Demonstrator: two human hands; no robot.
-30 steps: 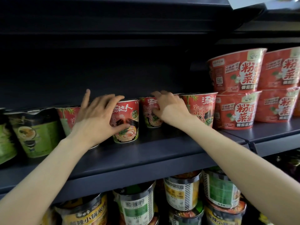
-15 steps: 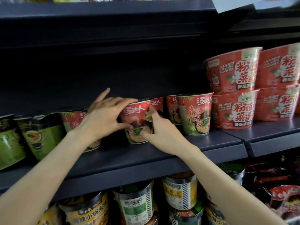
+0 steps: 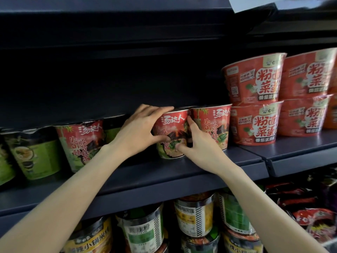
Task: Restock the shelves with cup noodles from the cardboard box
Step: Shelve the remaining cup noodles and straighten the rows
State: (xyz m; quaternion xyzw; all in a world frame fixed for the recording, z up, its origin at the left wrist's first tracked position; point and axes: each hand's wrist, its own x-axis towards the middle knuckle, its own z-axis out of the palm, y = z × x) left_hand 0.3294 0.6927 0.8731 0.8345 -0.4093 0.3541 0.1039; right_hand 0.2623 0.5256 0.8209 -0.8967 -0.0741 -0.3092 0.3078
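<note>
On the lower shelf, nearest the camera, striped tubs (image 3: 194, 215) and dark red packets (image 3: 313, 214) are stored; they play no part in this step. Above them, on the dark shelf (image 3: 164, 172), one red cup of noodles (image 3: 171, 132) is grasped from both sides: the left hand (image 3: 140, 130) is curled over its rim and left wall, while the right hand (image 3: 198, 143) pinches its lower right wall, with fingers wedged into the narrow gap against the neighbouring red cup (image 3: 211, 125). The held cup is seen slightly tilted, its base near the shelf's front half.

A tip forward off the shelf edge is judged the main risk, should the grip be loosened before the base sits flat. The neighbouring cup could also be nudged askew as the wedged fingers are pulled out. Another red cup (image 3: 80, 141) and green cups (image 3: 34, 157) stand to the left, well apart. Stacked red bowls (image 3: 253, 99) crowd the right side, so little room is left for sliding that way. The cardboard box is not in view. Behind the cups, the dark back of the shelf is largely unlit.
</note>
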